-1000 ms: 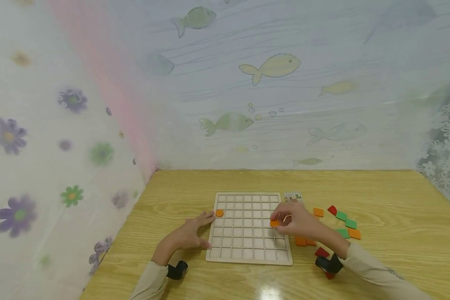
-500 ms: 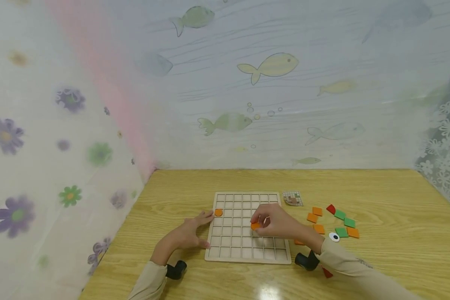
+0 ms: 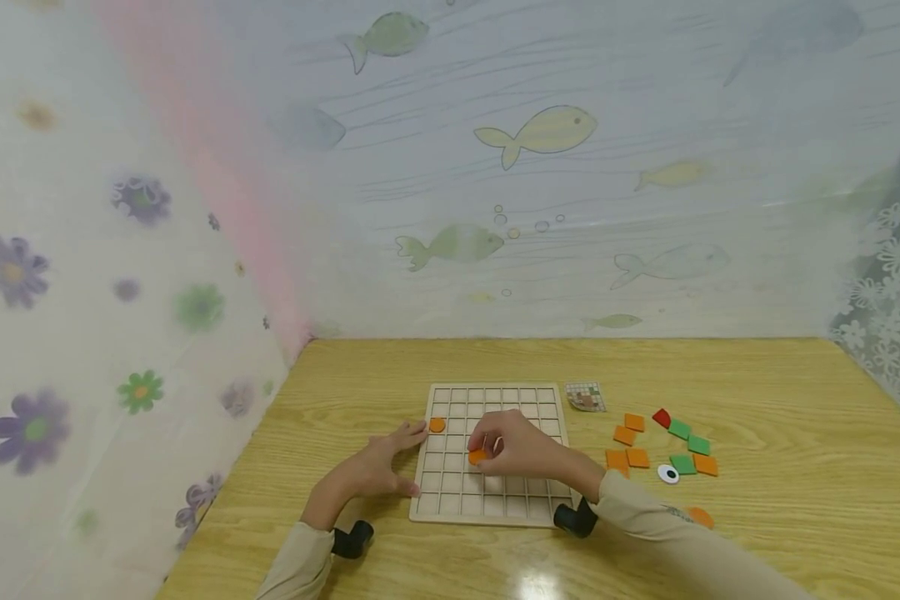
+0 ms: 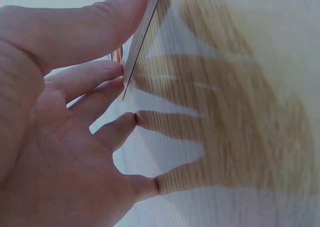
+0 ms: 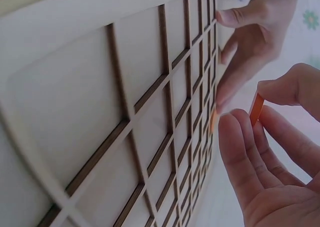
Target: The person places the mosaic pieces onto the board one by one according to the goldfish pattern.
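Observation:
A pale wooden grid board [image 3: 431,503] lies on the table in the head view, with an orange piece with a rounded outline [image 3: 437,425] in a cell at its left side. My right hand [image 3: 517,446] is over the middle of the board and pinches an orange tile [image 3: 477,457] between thumb and fingers. In the right wrist view that orange tile [image 5: 256,108] is seen nearly edge-on, apart from the grid. My left hand [image 3: 375,464] has its fingers spread and touches the board's left edge; the left wrist view shows its thumb and fingertips at the board's edge [image 4: 141,42].
Right of the board lie a small pattern card [image 3: 585,397], several orange squares [image 3: 637,457], several green tiles [image 3: 698,445], a red piece [image 3: 662,417] and a white eye disc [image 3: 668,474]. Another orange piece [image 3: 701,517] is partly behind the right sleeve. A wall stands behind the table.
My right hand has carried the orange tile leftward across the board, from its right side to the middle. More loose pieces show where the arm was. My left hand has stayed in place.

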`<state>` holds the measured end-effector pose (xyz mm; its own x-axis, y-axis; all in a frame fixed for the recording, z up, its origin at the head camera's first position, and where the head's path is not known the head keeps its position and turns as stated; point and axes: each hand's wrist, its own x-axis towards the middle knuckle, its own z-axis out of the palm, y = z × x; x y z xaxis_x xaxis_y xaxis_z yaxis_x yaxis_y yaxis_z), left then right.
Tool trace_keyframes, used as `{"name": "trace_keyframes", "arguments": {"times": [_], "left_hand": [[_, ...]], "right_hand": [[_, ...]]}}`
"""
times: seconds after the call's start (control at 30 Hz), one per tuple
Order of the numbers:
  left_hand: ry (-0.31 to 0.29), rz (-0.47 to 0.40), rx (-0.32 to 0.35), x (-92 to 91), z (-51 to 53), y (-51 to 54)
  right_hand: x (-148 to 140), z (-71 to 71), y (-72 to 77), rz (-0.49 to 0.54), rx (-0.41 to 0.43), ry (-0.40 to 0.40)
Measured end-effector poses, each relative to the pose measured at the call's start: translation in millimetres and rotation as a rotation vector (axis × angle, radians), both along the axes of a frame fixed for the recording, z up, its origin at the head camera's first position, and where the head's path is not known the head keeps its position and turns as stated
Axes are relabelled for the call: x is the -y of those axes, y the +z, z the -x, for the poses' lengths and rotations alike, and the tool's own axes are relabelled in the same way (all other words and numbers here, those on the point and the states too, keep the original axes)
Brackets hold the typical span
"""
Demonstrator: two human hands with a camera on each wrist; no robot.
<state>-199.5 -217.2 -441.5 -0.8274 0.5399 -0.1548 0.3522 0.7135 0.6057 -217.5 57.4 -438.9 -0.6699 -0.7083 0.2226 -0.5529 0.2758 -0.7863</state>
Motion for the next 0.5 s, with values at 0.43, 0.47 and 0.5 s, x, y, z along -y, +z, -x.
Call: {"name": "trace_keyframes", "arguments": {"times": [0.43,0.47,0.5], "left_hand": [[0.001,-0.009,0.000,0.7,0.9,-0.9],[0.002,-0.010,0.001,0.8,1.0,-1.0],[0.003,-0.009,0.003,0.9,1.0,-0.9]], "right_hand": [[21,9.6,-6.3,-0.066,0.016,-0.020],[22,10.4,-6.9,-0.072,0.017,-0.022],[24,11.1,-7.2,-0.076,0.019,-0.024]]}}
